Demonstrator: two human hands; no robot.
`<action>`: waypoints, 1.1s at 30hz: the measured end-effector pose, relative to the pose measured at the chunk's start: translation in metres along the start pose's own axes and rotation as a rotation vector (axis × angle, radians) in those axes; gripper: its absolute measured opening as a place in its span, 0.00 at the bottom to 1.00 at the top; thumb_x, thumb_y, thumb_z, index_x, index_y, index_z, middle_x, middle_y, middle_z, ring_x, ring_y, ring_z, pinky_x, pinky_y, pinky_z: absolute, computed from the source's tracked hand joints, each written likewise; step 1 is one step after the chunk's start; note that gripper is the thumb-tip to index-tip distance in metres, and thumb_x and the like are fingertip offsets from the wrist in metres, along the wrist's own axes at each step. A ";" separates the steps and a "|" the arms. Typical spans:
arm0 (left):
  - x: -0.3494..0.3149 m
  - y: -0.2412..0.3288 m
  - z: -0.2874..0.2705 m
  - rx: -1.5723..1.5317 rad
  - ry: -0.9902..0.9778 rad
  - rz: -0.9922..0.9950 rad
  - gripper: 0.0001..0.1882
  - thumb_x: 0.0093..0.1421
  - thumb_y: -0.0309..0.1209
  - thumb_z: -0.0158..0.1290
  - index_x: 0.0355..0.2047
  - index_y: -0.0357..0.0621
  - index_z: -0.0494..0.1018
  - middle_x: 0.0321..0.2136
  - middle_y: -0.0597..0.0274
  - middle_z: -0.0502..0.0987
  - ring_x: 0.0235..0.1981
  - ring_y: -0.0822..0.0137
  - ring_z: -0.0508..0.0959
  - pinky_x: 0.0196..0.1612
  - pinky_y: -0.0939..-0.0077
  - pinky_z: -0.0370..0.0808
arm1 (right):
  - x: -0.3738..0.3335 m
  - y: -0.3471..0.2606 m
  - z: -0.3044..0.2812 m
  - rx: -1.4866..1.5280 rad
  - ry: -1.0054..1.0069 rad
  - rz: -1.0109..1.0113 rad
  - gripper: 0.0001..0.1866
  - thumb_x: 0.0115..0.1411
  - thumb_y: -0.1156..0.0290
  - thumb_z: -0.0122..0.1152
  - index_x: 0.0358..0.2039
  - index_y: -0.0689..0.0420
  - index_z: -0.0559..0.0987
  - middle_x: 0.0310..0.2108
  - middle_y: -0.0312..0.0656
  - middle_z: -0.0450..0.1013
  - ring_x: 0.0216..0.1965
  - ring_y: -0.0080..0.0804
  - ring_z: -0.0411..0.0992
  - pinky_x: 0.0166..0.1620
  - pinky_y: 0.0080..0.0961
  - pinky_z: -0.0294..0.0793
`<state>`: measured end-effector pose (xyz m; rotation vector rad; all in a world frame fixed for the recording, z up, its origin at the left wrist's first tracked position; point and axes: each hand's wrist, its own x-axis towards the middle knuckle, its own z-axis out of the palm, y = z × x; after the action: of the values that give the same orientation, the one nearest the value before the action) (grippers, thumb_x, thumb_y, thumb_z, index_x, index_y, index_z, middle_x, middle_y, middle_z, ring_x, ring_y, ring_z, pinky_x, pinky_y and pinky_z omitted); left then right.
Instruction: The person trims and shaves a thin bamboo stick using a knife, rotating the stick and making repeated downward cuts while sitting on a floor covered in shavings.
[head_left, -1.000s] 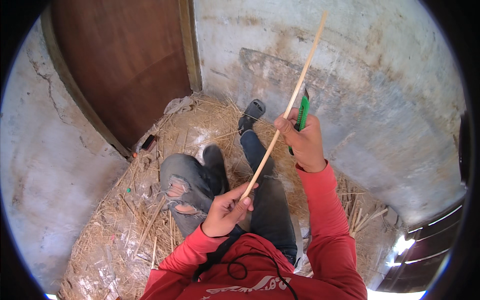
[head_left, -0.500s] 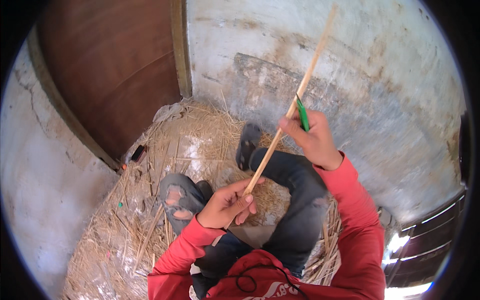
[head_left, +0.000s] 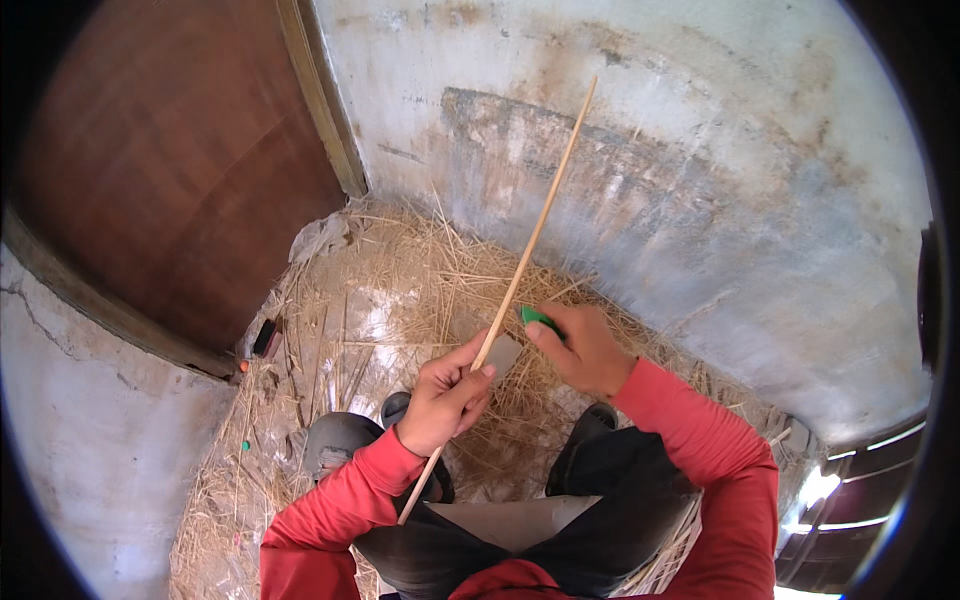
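Observation:
A long thin pale wooden stick [head_left: 537, 230] slants up and away to the right. My left hand [head_left: 445, 400] is closed around its lower part, and the near end sticks out below that hand toward my lap. My right hand [head_left: 585, 350] is closed on a green-handled knife [head_left: 541, 320], just right of the stick and apart from it; the blade does not show clearly. Beside my left fingers, behind the stick, shows a pale flat patch [head_left: 500, 357]; I cannot tell what it is.
Straw and shavings [head_left: 420, 270] litter the floor around my feet. A stained wall [head_left: 720, 180] rises ahead and to the right, and a brown door [head_left: 180, 180] stands at the far left. A small dark object [head_left: 266, 338] lies near the door frame.
My right hand with the knife has moved down, off the stick. The stick has slid down through my left hand, so its near end now reaches below it. My legs have shifted.

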<state>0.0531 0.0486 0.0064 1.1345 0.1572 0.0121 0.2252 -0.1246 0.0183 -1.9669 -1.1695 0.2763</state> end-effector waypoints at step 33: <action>0.016 -0.026 0.001 0.079 -0.070 -0.190 0.28 0.74 0.22 0.45 0.73 0.45 0.59 0.16 0.77 0.60 0.12 0.83 0.58 0.17 0.82 0.54 | 0.018 0.065 -0.040 -0.145 0.056 0.392 0.35 0.74 0.40 0.46 0.35 0.63 0.83 0.17 0.49 0.68 0.19 0.44 0.65 0.31 0.46 0.69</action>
<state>0.0675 0.0387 -0.0185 1.1929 0.2039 -0.2045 0.2979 -0.1471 -0.0001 -2.3115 -0.7786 0.3426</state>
